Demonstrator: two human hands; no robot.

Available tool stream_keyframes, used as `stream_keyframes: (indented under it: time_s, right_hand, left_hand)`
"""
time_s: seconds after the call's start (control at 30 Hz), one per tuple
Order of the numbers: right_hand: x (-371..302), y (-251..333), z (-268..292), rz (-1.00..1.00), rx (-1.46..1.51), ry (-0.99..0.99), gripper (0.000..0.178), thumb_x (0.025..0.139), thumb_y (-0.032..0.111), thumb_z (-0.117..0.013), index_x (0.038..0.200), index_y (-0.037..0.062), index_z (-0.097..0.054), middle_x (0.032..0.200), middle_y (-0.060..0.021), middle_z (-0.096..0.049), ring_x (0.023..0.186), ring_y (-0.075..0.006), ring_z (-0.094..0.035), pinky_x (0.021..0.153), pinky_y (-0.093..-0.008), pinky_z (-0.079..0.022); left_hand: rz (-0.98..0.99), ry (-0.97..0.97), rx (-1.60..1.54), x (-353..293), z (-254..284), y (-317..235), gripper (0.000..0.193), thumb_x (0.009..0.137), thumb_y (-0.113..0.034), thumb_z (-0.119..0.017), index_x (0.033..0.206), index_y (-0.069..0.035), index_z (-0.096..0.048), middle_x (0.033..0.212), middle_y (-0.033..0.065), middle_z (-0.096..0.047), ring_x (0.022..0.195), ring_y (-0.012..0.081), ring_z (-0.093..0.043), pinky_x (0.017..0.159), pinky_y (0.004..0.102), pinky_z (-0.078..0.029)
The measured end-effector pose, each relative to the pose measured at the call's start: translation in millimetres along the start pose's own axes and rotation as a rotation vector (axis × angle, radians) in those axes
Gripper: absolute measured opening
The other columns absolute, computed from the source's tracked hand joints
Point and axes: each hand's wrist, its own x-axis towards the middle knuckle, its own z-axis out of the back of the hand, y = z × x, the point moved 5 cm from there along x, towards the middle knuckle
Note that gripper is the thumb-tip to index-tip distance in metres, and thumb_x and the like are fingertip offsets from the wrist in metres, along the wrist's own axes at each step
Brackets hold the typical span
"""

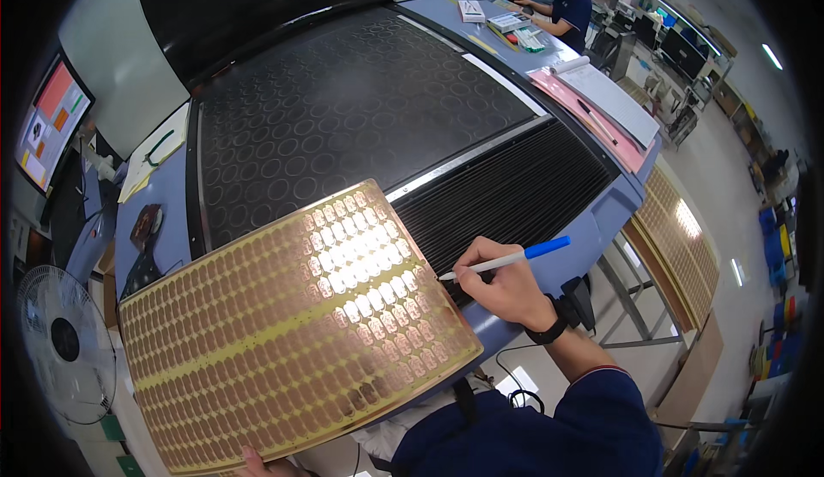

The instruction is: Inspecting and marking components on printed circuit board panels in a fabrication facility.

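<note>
A large copper-patterned circuit board panel is tilted across the front of the machine bed, with bright light glaring off its upper right part. My left hand grips its lower edge, the thumb on top and the other fingers mostly hidden. In my right hand is a white marker pen with a blue end pointing up and right. The pen's tip is close to the panel's right edge; whether it touches cannot be made out. A black band circles my right wrist.
Beyond the panel lies the black machine bed, with a ribbed black strip. Papers and a pen rest on a pink folder. More panels stand at right. A fan and monitor are left; a person works behind.
</note>
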Motion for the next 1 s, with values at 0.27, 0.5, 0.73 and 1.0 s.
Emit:
stream_keyframes:
  time_s: [0.27, 0.5, 0.73, 1.0]
  right_hand:
    - [-2, 5, -2, 0.083, 0.025, -0.02, 0.005, 0.082, 0.006, -0.064, 0.081, 0.001, -0.063, 0.069, -0.0051, -0.065, 0.061, -0.0101, -0.06, 0.054, -0.0265, -0.044]
    - [-2, 3, -1, 0.137, 0.018, 0.011, 0.006, 0.084, 0.006, -0.064, 0.081, 0.0011, -0.063, 0.07, -0.0054, -0.065, 0.062, -0.0096, -0.06, 0.054, -0.0261, -0.044]
    - [-2, 4, 1, 0.056, 0.019, -0.01, 0.007, 0.085, 0.005, -0.065, 0.082, -0.0014, -0.064, 0.074, -0.006, -0.067, 0.068, -0.009, -0.062, 0.061, -0.0243, -0.047]
    - [-5, -19, 3, 0.049, 0.301, -0.187, 0.007, 0.094, 0.006, -0.06, 0.088, 0.0018, -0.06, 0.075, -0.0064, -0.065, 0.064, -0.0095, -0.058, 0.059, -0.0246, -0.046]
  left_hand:
    - [0.005, -0.037, -0.011, 1, -14, -15, 0.051, 0.096, -0.029, -0.053, 0.135, 0.003, -0.042, 0.128, 0.0212, -0.052, 0.113, 0.0317, -0.055, 0.095, 0.0445, -0.047]
    - [0.008, -0.053, -0.032, -1, -24, -23, 0.07, 0.092, -0.027, -0.056, 0.151, 0.0, -0.028, 0.142, 0.0209, -0.043, 0.126, 0.0296, -0.049, 0.103, 0.044, -0.043]
    - [-0.074, -0.034, -0.049, -2, -42, -35, 0.068, 0.095, -0.022, -0.054, 0.153, 0.001, -0.027, 0.146, 0.0197, -0.041, 0.13, 0.0287, -0.047, 0.107, 0.0436, -0.042]
    - [0.068, -0.054, -0.371, -15, -41, -52, 0.063, 0.092, -0.004, -0.056, 0.15, 0.001, -0.03, 0.143, 0.021, -0.047, 0.126, 0.0297, -0.054, 0.106, 0.0432, -0.051]
